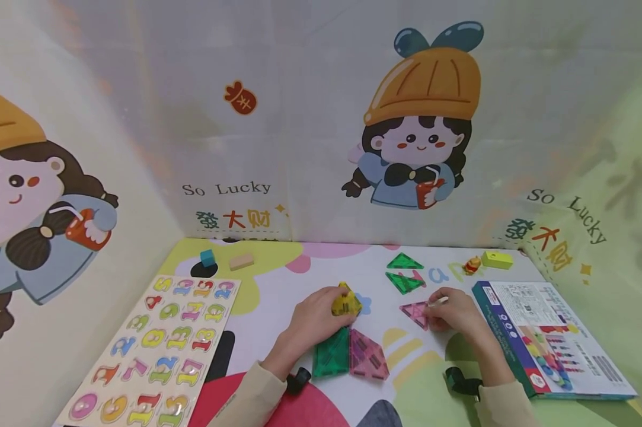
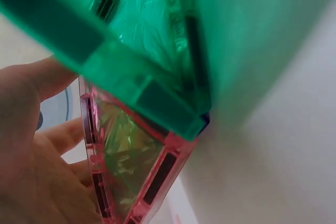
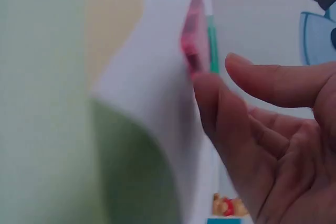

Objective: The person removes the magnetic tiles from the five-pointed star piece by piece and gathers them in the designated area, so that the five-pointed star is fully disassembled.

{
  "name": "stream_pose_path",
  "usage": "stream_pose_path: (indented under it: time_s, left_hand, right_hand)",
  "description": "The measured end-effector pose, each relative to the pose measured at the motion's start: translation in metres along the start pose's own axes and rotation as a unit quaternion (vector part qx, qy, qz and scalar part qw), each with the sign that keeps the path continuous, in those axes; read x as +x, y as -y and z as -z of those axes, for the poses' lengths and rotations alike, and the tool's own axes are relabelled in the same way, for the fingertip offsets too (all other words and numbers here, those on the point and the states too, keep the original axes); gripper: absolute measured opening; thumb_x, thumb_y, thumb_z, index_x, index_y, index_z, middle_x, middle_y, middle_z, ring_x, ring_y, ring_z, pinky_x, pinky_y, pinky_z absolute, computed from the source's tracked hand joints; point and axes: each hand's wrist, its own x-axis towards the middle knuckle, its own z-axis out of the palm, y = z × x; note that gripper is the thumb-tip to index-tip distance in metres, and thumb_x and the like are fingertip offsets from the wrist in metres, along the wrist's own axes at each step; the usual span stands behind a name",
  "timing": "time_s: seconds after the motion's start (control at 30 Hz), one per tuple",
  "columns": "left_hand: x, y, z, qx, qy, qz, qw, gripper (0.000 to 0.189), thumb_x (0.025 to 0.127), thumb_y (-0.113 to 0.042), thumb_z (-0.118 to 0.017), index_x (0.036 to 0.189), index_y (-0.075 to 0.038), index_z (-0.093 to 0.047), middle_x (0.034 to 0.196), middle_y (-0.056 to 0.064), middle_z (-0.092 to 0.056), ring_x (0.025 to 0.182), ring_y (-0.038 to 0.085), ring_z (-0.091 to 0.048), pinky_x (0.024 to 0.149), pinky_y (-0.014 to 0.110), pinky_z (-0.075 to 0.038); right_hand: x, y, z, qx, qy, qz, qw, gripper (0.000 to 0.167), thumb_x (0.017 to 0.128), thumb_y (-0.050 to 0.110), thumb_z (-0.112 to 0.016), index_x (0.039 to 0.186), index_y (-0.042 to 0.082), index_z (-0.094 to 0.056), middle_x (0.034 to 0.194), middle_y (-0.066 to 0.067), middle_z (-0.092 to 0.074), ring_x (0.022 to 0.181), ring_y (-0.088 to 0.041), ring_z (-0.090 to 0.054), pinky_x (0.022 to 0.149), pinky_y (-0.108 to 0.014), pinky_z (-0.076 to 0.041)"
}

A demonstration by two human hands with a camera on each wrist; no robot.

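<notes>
My left hand (image 1: 321, 317) holds a group of joined translucent magnetic tiles. Its fingers lie by the yellow tiles (image 1: 346, 303), above a green tile (image 1: 331, 354) and a pink tile (image 1: 369, 356). In the left wrist view, the fingertips pass behind the pink-framed tile (image 2: 131, 166). On the right, a pink triangular tile (image 1: 415, 312) lies under the fingertips of my right hand (image 1: 456, 311). The right wrist view shows one fingertip touching that tile's edge, with the thumb apart from it. Beyond lie two green triangular tiles (image 1: 404, 261).
At the left lies a number puzzle board (image 1: 155, 338); a blue block (image 1: 207, 258) and a beige block (image 1: 241, 261) are behind it. A printed box (image 1: 555, 338) lies at the right. A small bear figure (image 1: 472, 265) and a yellow block (image 1: 497, 259) stand near the back wall.
</notes>
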Motion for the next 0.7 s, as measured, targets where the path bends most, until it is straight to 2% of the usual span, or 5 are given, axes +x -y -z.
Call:
stream_pose_path:
  time_s: [0.17,0.27,0.4,0.53,0.7]
  left_hand:
    - [0.001,0.003,0.001,-0.009,0.012,0.014,0.9998,0.063,0.084,-0.056,-0.07,0.14,-0.029,-0.055,0.141,0.001,-0.059,0.123,0.022,-0.057,0.096,0.052,-0.05]
    - [0.003,0.004,0.002,-0.013,0.018,0.021,0.9995,0.067,0.083,-0.058,-0.07,0.141,-0.029,-0.053,0.14,0.001,-0.06,0.118,0.022,-0.058,0.094,0.051,-0.05]
    - [0.005,0.004,0.003,-0.014,0.026,0.031,0.9991,0.073,0.082,-0.061,-0.07,0.144,-0.029,-0.051,0.139,0.002,-0.06,0.114,0.022,-0.058,0.092,0.051,-0.049]
    - [0.005,0.004,0.004,-0.012,0.026,0.028,0.9992,0.075,0.081,-0.06,-0.072,0.145,-0.028,-0.05,0.135,0.003,-0.063,0.107,0.021,-0.059,0.087,0.048,-0.05]
    - [0.005,0.004,0.005,-0.007,0.018,0.018,0.9996,0.074,0.081,-0.059,-0.073,0.144,-0.026,-0.053,0.132,0.002,-0.065,0.104,0.019,-0.06,0.084,0.043,-0.051]
  right_hand:
    - [-0.002,0.02,-0.015,-0.027,0.004,0.071,0.9971,0.032,0.092,0.02,-0.068,0.117,0.0,-0.064,0.078,-0.007,-0.064,0.063,-0.019,-0.056,0.057,-0.03,-0.044]
    - [0.004,0.033,-0.035,-0.01,0.05,0.127,0.9906,0.03,0.092,0.019,-0.069,0.117,0.002,-0.067,0.085,-0.007,-0.067,0.065,-0.019,-0.059,0.059,-0.03,-0.048]
    - [0.014,0.049,-0.059,0.023,0.131,0.178,0.9749,0.034,0.093,0.018,-0.067,0.121,0.0,-0.066,0.094,-0.01,-0.067,0.075,-0.02,-0.064,0.068,-0.033,-0.054]
    - [0.025,0.061,-0.075,0.032,0.175,0.183,0.967,0.041,0.092,0.018,-0.066,0.127,-0.004,-0.063,0.091,-0.009,-0.065,0.077,-0.019,-0.061,0.07,-0.032,-0.053]
    - [0.031,0.069,-0.088,0.037,0.15,0.159,0.9751,0.033,0.09,0.019,-0.07,0.115,-0.003,-0.068,0.086,-0.007,-0.065,0.074,-0.018,-0.056,0.067,-0.029,-0.05]
